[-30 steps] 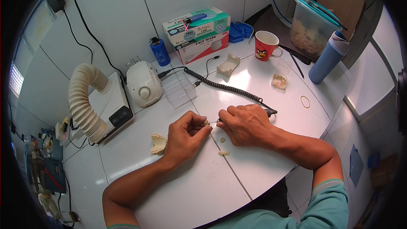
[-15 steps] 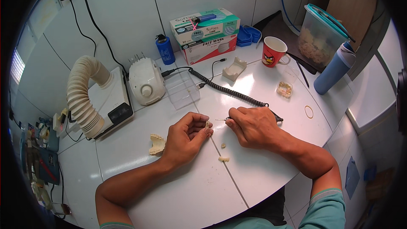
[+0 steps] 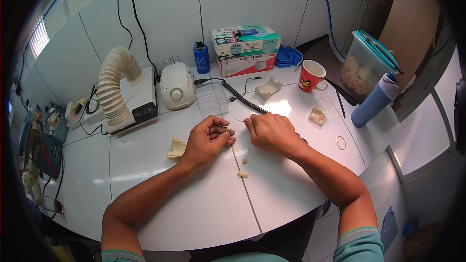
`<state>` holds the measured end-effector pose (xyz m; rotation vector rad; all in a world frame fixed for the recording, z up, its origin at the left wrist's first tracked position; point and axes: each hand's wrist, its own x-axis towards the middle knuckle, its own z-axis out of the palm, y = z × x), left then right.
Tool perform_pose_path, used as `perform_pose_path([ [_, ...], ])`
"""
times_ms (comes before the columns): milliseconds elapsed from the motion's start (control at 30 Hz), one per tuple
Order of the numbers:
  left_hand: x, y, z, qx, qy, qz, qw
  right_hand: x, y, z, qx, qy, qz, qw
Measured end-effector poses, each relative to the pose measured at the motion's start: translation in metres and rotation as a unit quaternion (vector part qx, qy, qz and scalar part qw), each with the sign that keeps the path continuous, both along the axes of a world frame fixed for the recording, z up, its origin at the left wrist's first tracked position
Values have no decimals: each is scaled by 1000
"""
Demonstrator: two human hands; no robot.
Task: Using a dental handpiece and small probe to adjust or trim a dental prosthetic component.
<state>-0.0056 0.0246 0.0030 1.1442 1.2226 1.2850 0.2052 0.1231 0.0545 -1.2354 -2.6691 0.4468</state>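
Metal bur (image 3: pixel 240 121) crosswise, leftward-facing

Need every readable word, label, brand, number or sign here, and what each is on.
Locations only; I don't copy wording or brands.
Green-and-white box: large print legible, smallest lines too small.
Red-and-white box beneath it: large capitals legible, small print not.
Blue canister: pale markings, too small to read.
Red mug: cartoon picture, no lettering I can make out.
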Motion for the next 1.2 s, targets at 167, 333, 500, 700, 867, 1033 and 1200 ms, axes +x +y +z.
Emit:
perform_pose_path([
  [167, 10, 3, 3, 13, 33, 26, 999, 5, 1, 0, -10, 2, 3, 1000],
  [333, 5, -7, 2, 17, 32, 17, 999, 18, -14, -11, 35, 32, 41, 998],
  [500, 6, -13, 7, -8, 21, -6, 1000, 34, -9, -3, 11, 41, 53, 998],
  [700, 8, -17, 8, 10, 89, 3, 996, 32, -14, 2, 3, 40, 76, 996],
  [867, 8, -20, 10, 15, 116, 19, 993, 29, -19, 7, -6, 39, 106, 994],
  [1033, 8, -21, 16, 11, 156, 3, 988, 28, -22, 4, -8, 20, 121, 992],
  [1200, 8, -25, 19, 16, 197, -9, 980, 28, -25, 4, -16, 10, 128, 992],
])
